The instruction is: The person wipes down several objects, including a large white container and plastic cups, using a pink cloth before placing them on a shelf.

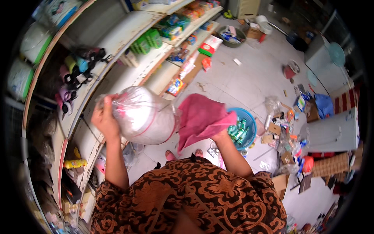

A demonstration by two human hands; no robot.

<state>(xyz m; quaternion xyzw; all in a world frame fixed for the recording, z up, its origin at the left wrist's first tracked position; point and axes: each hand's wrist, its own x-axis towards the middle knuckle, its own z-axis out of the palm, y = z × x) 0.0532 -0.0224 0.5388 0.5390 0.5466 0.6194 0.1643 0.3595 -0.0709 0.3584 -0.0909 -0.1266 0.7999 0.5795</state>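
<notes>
My left hand [105,119] grips one end of a rounded white bundle [146,117] wrapped in clear plastic with thin pinkish bands around it. What the wrapping holds is hard to make out. A pink cloth [200,119] hangs from my right hand [222,136]; its folds hide most of the fingers. The cloth is right beside the bundle's right end, and I cannot tell whether they touch. Both are held up in front of my body, above the floor.
Shelves [136,70] along the left carry bottles and green packages [150,41]. Beside my right hand, a blue basket [253,130] on the floor contains several green items. Scattered boxes and bags [290,136] lie farther right, near a white cabinet [331,128]. A dark tub [233,41] stands at the far end.
</notes>
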